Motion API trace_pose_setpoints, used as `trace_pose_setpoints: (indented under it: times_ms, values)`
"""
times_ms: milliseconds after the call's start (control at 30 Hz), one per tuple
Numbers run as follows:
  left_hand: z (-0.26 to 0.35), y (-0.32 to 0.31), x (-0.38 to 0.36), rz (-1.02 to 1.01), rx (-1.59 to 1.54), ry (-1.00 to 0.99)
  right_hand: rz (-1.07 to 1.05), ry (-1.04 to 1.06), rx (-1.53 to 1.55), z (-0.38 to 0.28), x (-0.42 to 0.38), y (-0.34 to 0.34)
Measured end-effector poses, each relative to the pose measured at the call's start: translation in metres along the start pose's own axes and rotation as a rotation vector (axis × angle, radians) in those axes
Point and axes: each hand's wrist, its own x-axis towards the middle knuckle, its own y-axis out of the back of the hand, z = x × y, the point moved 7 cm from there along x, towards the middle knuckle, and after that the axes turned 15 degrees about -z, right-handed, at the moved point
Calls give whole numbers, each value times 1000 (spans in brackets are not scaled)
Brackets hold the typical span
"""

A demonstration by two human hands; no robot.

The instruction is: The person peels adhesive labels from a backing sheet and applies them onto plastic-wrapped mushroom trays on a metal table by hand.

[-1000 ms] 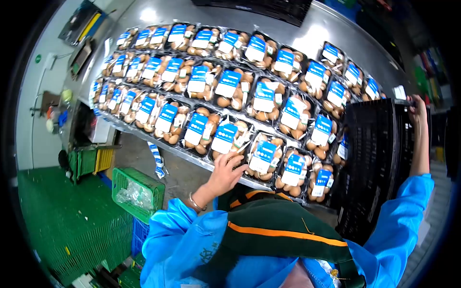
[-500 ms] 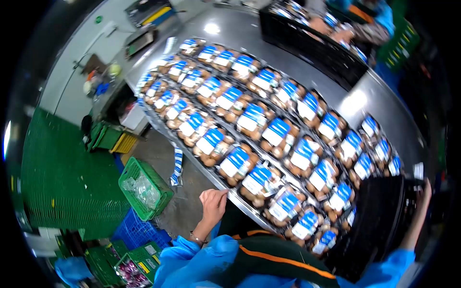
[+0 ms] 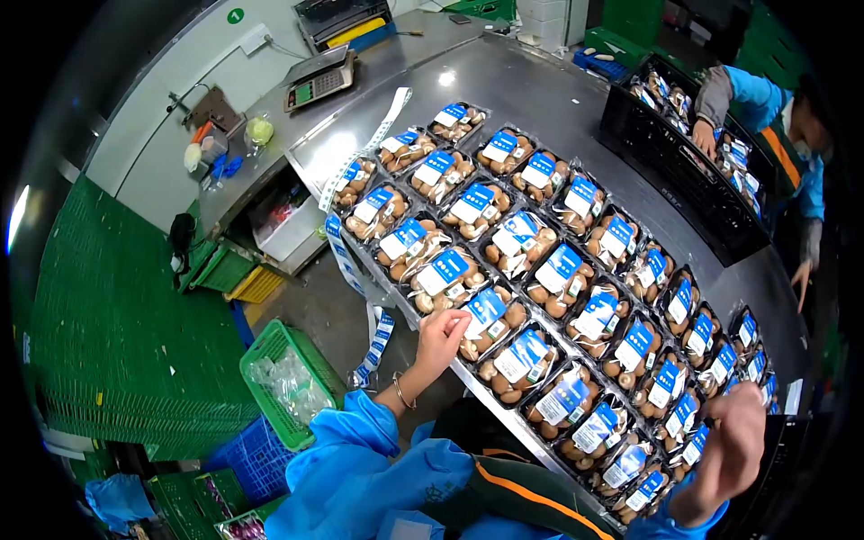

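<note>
Rows of black trays of brown mushrooms, wrapped in clear film with blue-and-white labels, cover the metal table (image 3: 531,81). My left hand (image 3: 439,342) is closed, its fingertips together at the near-left edge of a mushroom tray (image 3: 493,322); whether anything is pinched there is hidden. At the right end my right hand (image 3: 736,441) is raised with curled fingers, in front of the end trays and beside a dark crate (image 3: 787,468). I cannot make out what, if anything, lies inside its fingers. A printed label strip (image 3: 376,346) hangs off the table's left corner.
Across the table a co-worker's hand (image 3: 705,137) reaches into a black crate (image 3: 666,184) of wrapped packs. A scale (image 3: 319,81) stands at the back left. On the floor are a green basket (image 3: 292,360) with clear plastic and a blue crate (image 3: 256,463).
My left hand has moved from the table edge to a mushroom tray. My right hand has left the dark crate's far side and come in over the trays. The view has shifted.
</note>
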Motion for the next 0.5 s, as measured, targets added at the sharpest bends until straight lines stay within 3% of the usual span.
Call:
trace_pose_setpoints:
  times_ms: [100, 133, 200, 233, 300, 367, 400, 433, 467, 500]
  values:
    - [-21, -5, -12, 30, -104, 102, -183, 262, 91, -63, 51, -5]
    - [-16, -9, -18, 56, -171, 90, -254, 237, 112, -79, 63, -2]
    - [-27, -26, -35, -51, -79, 149, 130, 240, -51, -96, 64, 0]
    - [-34, -37, -40, -145, -246, 250, 142, -31, -38, -102, 63, 7]
    - [-16, -49, -35, -245, -391, 323, 344, -249, -133, -98, 60, 15]
    - [-29, -60, -20, -325, -358, 210, 528, -292, -287, -95, 47, 15]
    - [-45, -70, -12, -382, -480, 216, 546, -214, -370, -91, 36, 7]
    - [-25, -71, 0, -416, -408, 306, 567, -139, -456, -88, 25, -2]
    - [5, -69, 14, -419, -164, 388, 495, -194, -426, -87, 23, 6]
    - [-8, -82, 31, -410, -189, 194, 566, -240, -341, -82, 18, 19]
